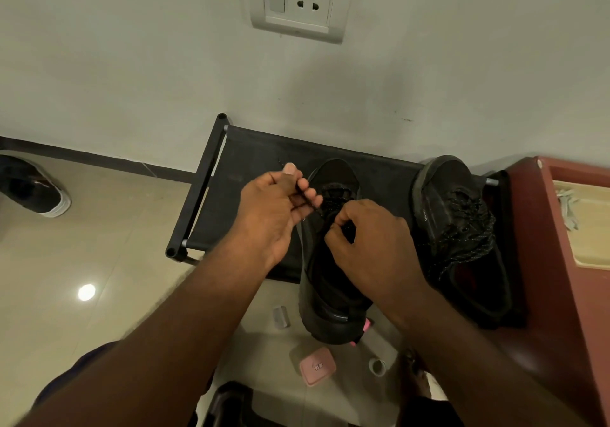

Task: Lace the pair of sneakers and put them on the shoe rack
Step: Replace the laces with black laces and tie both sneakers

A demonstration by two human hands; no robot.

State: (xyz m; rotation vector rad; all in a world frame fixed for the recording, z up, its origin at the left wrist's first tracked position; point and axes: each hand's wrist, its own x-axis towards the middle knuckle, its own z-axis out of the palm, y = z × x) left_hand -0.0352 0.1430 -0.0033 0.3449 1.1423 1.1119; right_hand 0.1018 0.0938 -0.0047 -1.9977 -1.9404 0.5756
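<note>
Partly the right hand (369,240) hides the sneaker (336,172) tongue, fingers pinching lace (335,197); left hand (274,210) pinches its end

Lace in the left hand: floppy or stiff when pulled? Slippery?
Lace probably floppy: thin cord, straight only between left hand and sneaker. Likely light: fingertips alone hold it. Speckled weave looks rough, so probably not slippery.

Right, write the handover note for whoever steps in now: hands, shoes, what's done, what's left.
Left hand: pinches the lace, drawn up and to the left.
Right hand: pinches the lace at the eyelets of the middle sneaker.
Middle sneaker: toe over the shoe rack, heel past its front edge.
Right sneaker: on the rack and looks laced.
Left to do: finish lacing the middle sneaker, then set it fully on the rack.
</note>
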